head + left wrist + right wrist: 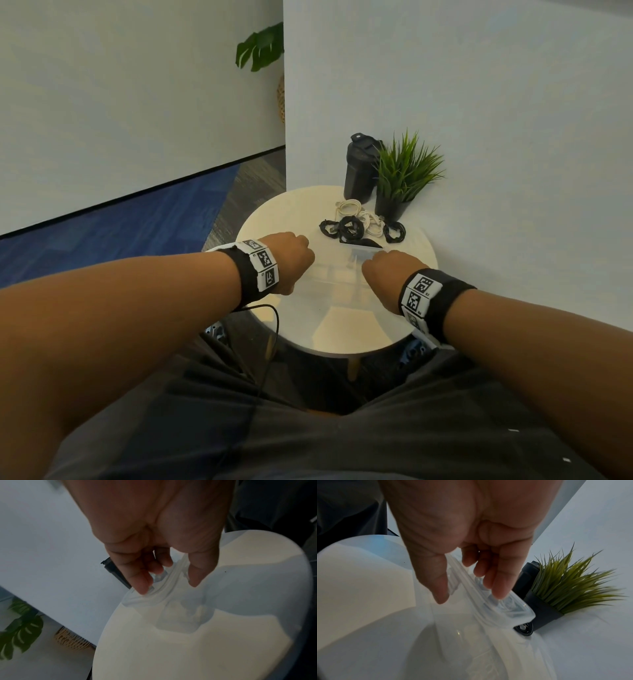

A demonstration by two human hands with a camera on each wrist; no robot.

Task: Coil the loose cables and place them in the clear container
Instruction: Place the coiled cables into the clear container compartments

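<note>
While gripping the clear container [337, 274] from both ends, hands sit apart over the round white table [346, 329]. Left hand [291, 260] curled round the left rim, thumb on one side and fingers [142, 580] hooked over the edge, plain in the left wrist view. Right hand [385, 274] doing the same on the right rim, thumb outside, fingers [498, 585] tucked over the lip. Can't tell whether the container is resting on the table or lifted a bit off it; pretty see-through and slightly blurred.

Cables not in the container: black coiled cables [352, 229] and white cables [356, 210] bunched together on the far part of the table, just past the container. One black coil [394, 232] off to the right, near the pot. Behind them, against the wall, a black bottle [359, 168] and right beside it a potted grass plant [404, 178]. Big green leaf [260, 48] poking round the wall corner further back.
</note>
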